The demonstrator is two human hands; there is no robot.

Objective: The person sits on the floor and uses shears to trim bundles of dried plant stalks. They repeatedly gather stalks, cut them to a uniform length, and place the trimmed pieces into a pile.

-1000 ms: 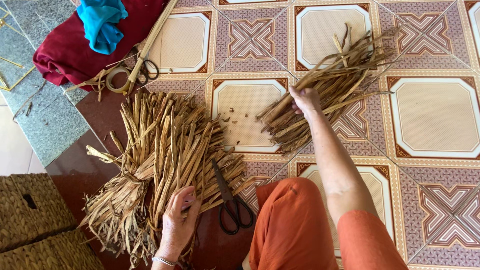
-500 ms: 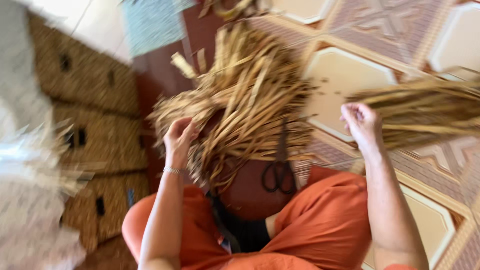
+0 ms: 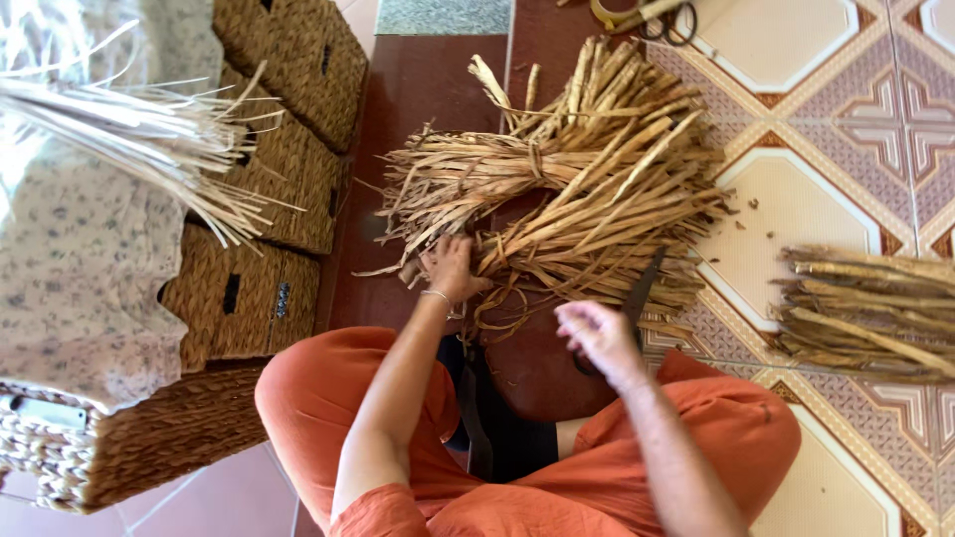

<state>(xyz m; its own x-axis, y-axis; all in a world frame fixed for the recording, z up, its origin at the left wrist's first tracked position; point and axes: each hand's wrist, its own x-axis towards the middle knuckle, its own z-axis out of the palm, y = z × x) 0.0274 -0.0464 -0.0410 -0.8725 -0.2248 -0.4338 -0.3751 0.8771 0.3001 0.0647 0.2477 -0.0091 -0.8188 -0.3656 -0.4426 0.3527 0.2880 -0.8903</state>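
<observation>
Since the blurred frame half a second earlier, the view has steadied and swung left, the right hand (image 3: 597,338) has drawn back from the small bundle of stalks (image 3: 870,310) toward the lap, and the left hand (image 3: 450,268) has settled on the near edge of the big heap. Largest in view is the tiled floor (image 3: 796,204), patterned cream and brown, with a dark red strip running up the middle. On that strip and the tile beside it lies the big heap of dried reed strips (image 3: 587,189), fanned out in front of the seated person's orange trousers (image 3: 418,447). Stacked woven baskets (image 3: 288,149) stand along the left, just beside a pale flowered cloth (image 3: 90,268) with thin straw strands (image 3: 139,129) jutting over it. To the right, well apart from the heap, the small bundle lies on the tiles. The left hand's fingers are curled closed around a few strips at the heap's edge. The right hand hovers loosely half-open above the dark strip, holding nothing visible, close to the black scissors (image 3: 642,288) that lie partly under the strips.
</observation>
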